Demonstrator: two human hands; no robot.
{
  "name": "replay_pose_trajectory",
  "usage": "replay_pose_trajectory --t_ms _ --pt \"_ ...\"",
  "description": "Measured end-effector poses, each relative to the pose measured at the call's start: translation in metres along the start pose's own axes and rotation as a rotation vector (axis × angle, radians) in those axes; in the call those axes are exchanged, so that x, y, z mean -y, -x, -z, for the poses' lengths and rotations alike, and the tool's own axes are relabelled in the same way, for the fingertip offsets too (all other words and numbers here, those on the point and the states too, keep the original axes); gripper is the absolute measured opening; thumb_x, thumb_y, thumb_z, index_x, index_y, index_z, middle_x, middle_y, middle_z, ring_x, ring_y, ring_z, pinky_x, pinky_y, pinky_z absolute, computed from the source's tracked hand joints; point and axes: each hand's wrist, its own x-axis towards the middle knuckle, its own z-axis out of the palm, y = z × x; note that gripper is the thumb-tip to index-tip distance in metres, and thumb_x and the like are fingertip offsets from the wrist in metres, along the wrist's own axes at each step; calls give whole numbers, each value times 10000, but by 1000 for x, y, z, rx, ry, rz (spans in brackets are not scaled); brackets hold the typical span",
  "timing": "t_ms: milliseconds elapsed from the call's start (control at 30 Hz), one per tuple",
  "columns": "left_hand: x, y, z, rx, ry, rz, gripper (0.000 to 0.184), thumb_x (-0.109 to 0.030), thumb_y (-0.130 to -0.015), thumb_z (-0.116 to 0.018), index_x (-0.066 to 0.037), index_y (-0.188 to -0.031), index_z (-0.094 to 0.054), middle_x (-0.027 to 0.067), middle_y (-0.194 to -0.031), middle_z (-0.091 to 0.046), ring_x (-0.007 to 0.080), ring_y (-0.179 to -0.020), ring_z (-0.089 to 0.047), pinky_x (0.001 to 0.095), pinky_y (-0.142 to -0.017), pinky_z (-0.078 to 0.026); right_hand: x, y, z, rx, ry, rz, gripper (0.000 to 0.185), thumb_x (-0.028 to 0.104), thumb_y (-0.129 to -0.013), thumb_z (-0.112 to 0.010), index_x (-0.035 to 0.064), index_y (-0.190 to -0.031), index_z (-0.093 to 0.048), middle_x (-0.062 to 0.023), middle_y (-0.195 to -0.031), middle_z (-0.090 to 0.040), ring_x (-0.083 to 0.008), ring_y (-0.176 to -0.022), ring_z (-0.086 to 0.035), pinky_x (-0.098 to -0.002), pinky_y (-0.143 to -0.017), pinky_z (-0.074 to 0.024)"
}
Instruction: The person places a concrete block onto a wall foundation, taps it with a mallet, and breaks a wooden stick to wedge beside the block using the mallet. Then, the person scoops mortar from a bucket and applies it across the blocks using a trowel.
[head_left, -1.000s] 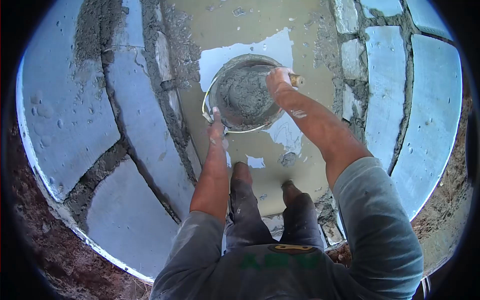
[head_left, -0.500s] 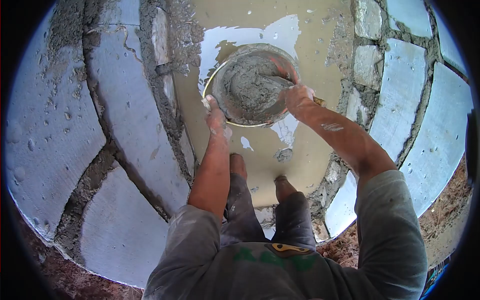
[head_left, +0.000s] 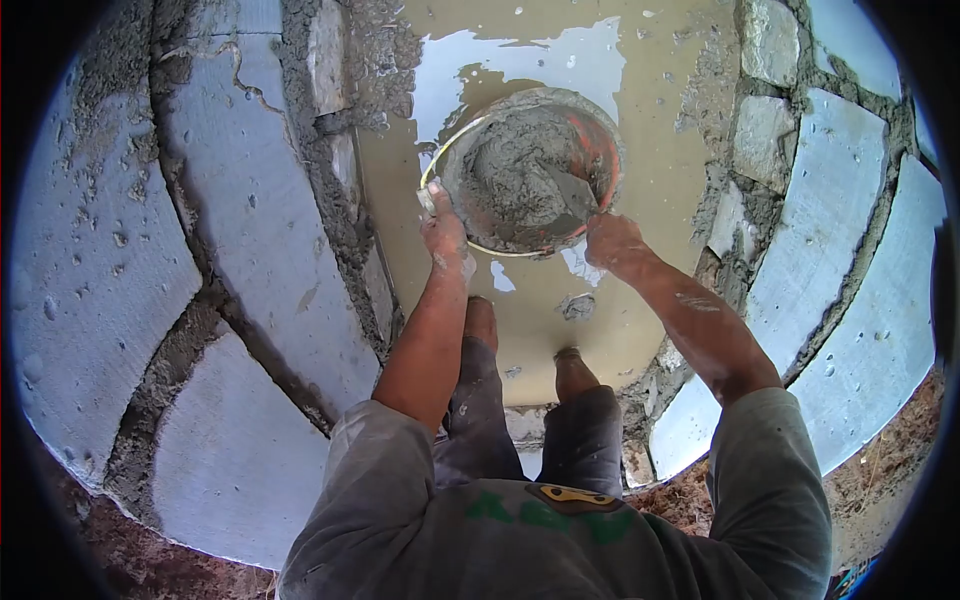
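Note:
A round bucket (head_left: 612, 150) with an orange inner wall stands in muddy water in front of my feet. Wet grey mortar (head_left: 515, 165) fills much of it. My left hand (head_left: 444, 232) is closed around the grip of the bucket's pale wire handle (head_left: 455, 138), at the bucket's left side. At the lower right of the rim, my right hand (head_left: 612, 243) is closed on a trowel. The grey trowel blade (head_left: 577, 196) lies against the mortar inside the bucket; its handle is hidden by my fingers.
Murky water (head_left: 510, 355) covers the floor around my bare feet. Large stone slabs (head_left: 265, 200) with mortar joints rise on the left. More slabs (head_left: 815, 195) and smaller stones (head_left: 766, 142) line the right side.
My right hand has moved down along the rim and turned, bringing the trowel blade to the bucket's lower right. My left hand keeps its hold on the handle; the whole view has shifted slightly.

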Motion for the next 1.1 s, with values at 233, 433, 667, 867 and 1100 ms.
replay_pose_trajectory --t_ms 233,433,667,867,1100 --pt "11 -17 4 -78 -129 43 675 -570 -897 -472 21 -1222 -512 151 -1093 -611 256 -929 -622 376 -796 -526 11 0 -25 11 -128 130 254 166 -755 -570 35 -944 -678 -173 -1011 -657 -290 -967 -644 -396 -800 -530" --pt "-6 -8 2 -101 -286 10 765 -617 -867 -482 92 -1141 -569 179 -1066 -628 252 -971 -594 373 -855 -458 80 -56 -44 -177 -22 477 273 142 -721 -543 -27 -887 -678 -218 -996 -639 -297 -941 -645 -392 -784 -519" --pt "25 -66 13 -143 -485 -26 901 -712 -830 -412 133 -1094 -580 276 -1100 -602 370 -1066 -561 408 -924 -412 72 1 4 -45 -709 -34 279 155 -780 -517 -59 -926 -620 -222 -931 -650 -321 -874 -659 -390 -761 -521" --pt "3 -59 16 -208 -624 -24 921 -709 -823 -424 173 -1040 -579 321 -1058 -598 409 -1032 -568 429 -897 -418 36 20 37 -284 -158 -46 301 180 -856 -493 -7 -1077 -574 -176 -965 -663 -308 -914 -655 -378 -804 -510" --pt "-25 -15 -6 -159 -687 -100 867 -691 -841 -400 134 -1029 -594 292 -1027 -607 397 -1017 -561 417 -888 -421 60 -43 51 -235 104 -87 294 188 -798 -606 28 -1039 -655 -154 -1047 -630 -308 -935 -637 -488 -592 -531"
